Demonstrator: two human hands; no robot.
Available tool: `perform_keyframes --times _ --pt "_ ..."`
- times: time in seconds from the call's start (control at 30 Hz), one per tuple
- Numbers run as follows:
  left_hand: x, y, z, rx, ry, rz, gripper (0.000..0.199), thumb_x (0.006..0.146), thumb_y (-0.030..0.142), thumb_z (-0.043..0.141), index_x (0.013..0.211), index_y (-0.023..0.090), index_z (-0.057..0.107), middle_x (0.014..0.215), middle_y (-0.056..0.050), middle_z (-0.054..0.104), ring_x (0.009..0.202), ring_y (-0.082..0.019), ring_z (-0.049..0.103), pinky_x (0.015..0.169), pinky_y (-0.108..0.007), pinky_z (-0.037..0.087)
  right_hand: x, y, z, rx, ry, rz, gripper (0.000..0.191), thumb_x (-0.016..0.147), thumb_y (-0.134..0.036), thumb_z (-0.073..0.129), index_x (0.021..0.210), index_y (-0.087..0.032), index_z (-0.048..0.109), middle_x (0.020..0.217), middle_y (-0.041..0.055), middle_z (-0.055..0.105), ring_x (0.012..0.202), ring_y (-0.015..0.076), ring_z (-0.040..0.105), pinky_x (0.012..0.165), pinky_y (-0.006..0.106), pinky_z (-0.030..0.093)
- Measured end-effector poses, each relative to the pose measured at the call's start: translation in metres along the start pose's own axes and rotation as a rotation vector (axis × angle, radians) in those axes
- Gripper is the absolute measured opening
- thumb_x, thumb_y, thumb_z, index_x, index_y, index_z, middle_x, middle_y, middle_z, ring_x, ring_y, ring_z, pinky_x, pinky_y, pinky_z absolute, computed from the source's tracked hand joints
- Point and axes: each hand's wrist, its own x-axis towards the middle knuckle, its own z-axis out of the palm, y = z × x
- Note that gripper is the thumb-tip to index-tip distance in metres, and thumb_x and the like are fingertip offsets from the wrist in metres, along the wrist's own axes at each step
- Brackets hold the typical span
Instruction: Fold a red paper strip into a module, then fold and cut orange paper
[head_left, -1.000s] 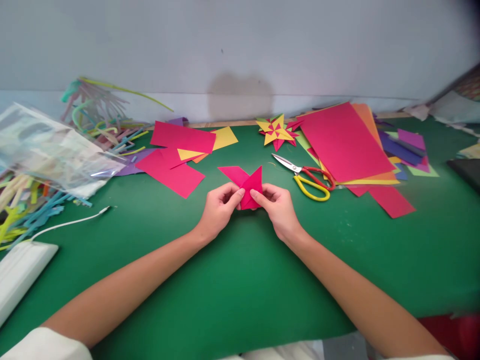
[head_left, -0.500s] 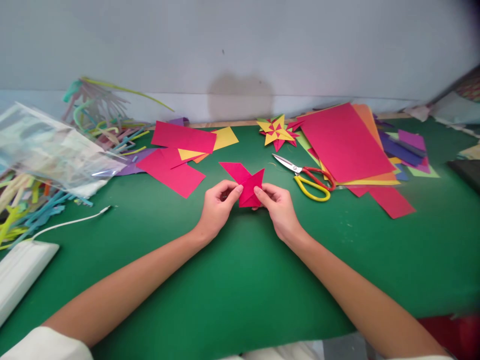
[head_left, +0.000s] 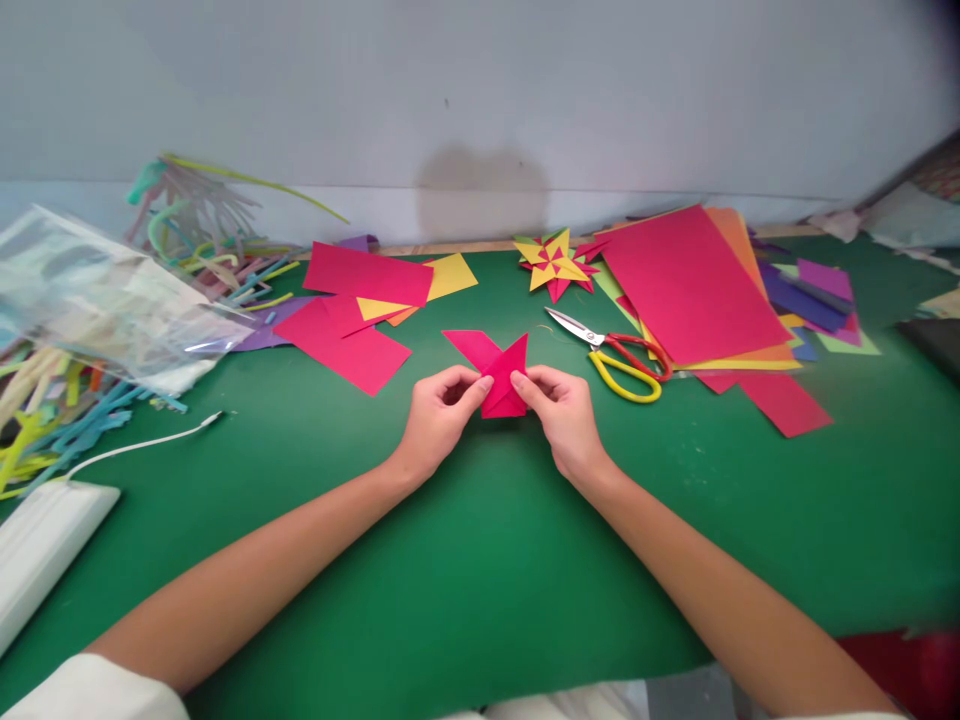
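Note:
A folded piece of red paper (head_left: 502, 385) is held up between both hands, with one pointed flap reaching to the upper left and another to the upper right. My left hand (head_left: 442, 415) pinches its left side between thumb and fingers. On the opposite side, my right hand (head_left: 561, 415) pinches it in the same way, thumb in front. Fingers behind the paper are hidden. Beyond the right hand lie scissors (head_left: 611, 355) with one red and one yellow handle, blades apart. Farther back sits a red and yellow folded paper star (head_left: 555, 265).
Red sheets (head_left: 367, 272) and a yellow piece (head_left: 452, 277) lie at back left. At right is a stack of red paper (head_left: 694, 290). Fuzzy craft stems (head_left: 67, 425) and a clear plastic bag (head_left: 112, 300) cover the left. A white cabled device (head_left: 52, 550) lies nearer on the green table (head_left: 480, 580).
The red paper has shifted slightly right and tilted a little between my hands. Its lower edge now lies flatter. Both hands keep their pinch; everything else stays put.

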Motion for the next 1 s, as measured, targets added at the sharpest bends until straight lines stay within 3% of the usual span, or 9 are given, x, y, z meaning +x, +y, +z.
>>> perform_keyframes --times 0.43,0.57,0.8,0.87,1.0 --pt "0.0003 -0.0016 0.0026 -0.064 0.036 -0.022 0.024 0.090 0.040 0.076 0.084 0.018 0.071 0.072 0.003 0.062 0.061 -0.010 0.047 0.059 -0.025 0.040 -0.0004 0.0025 -0.0014 -0.084 0.026 -0.050 0.021 0.090 -0.042 0.078 0.087 -0.021 0.081 0.080 0.0020 0.076 0.070 0.0185 0.067 0.066 0.030 0.053" --pt "0.0038 -0.0046 0.0017 -0.125 0.057 -0.057 0.028 0.085 0.042 0.082 0.080 0.018 0.068 0.071 0.003 0.060 0.061 -0.010 0.047 0.058 -0.024 0.039 0.0011 0.0016 -0.0034 -0.131 0.001 -0.056 0.022 0.089 -0.042 0.078 0.082 -0.020 0.078 0.077 0.0011 0.074 0.068 0.0173 0.065 0.066 0.029 0.052" --pt "0.0036 -0.0085 0.0012 -0.093 0.076 -0.070 0.033 0.086 0.044 0.079 0.076 0.018 0.062 0.064 0.004 0.056 0.058 -0.010 0.048 0.055 -0.024 0.038 0.0005 0.0022 -0.0018 -0.155 -0.003 -0.024 0.026 0.088 -0.045 0.078 0.082 -0.020 0.077 0.076 0.0019 0.073 0.067 0.0181 0.065 0.064 0.029 0.050" --pt "0.0036 -0.0074 0.0005 -0.074 0.044 -0.063 0.033 0.089 0.046 0.076 0.078 0.019 0.061 0.064 0.004 0.056 0.057 -0.010 0.047 0.055 -0.024 0.038 0.0002 0.0021 -0.0022 -0.160 0.010 -0.025 0.028 0.088 -0.047 0.077 0.082 -0.020 0.077 0.076 0.0021 0.074 0.067 0.0186 0.065 0.064 0.030 0.051" --pt "0.0032 -0.0007 -0.0021 0.037 -0.153 -0.044 0.037 0.100 0.050 0.061 0.079 0.019 0.059 0.063 0.004 0.054 0.058 -0.011 0.047 0.057 -0.025 0.037 0.0015 0.0000 -0.0061 -0.152 0.062 -0.050 0.029 0.089 -0.047 0.076 0.079 -0.020 0.075 0.071 0.0010 0.070 0.063 0.0172 0.061 0.061 0.029 0.048"
